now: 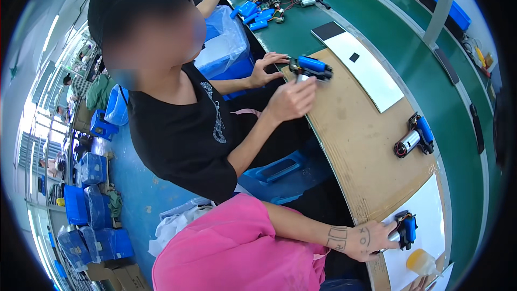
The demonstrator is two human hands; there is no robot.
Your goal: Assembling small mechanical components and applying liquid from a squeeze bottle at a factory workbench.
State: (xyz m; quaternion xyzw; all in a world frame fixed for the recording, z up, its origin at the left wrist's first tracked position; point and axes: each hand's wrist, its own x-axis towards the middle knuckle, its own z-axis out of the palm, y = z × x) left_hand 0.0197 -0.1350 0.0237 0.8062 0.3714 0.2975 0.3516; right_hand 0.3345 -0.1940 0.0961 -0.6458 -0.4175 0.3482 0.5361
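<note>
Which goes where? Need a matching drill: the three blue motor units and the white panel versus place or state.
Things:
1. near motor unit
2. middle motor unit
3. far motor unit
4. white panel

Places or states:
A. in the co-worker's hands
B. lying free on the brown board
C. carries a small black square
D. gripped by the left hand, over a white sheet

Pairs: 1-D, 2-B, 3-A, 4-C

We cannot see the right hand: only a sliver of fingers [421, 284] shows, cut by the lower edge. The left hand [371, 240] hides part of a motor [405, 230]. A co-worker's hand [292, 98] covers another motor's [311, 68] body.
</note>
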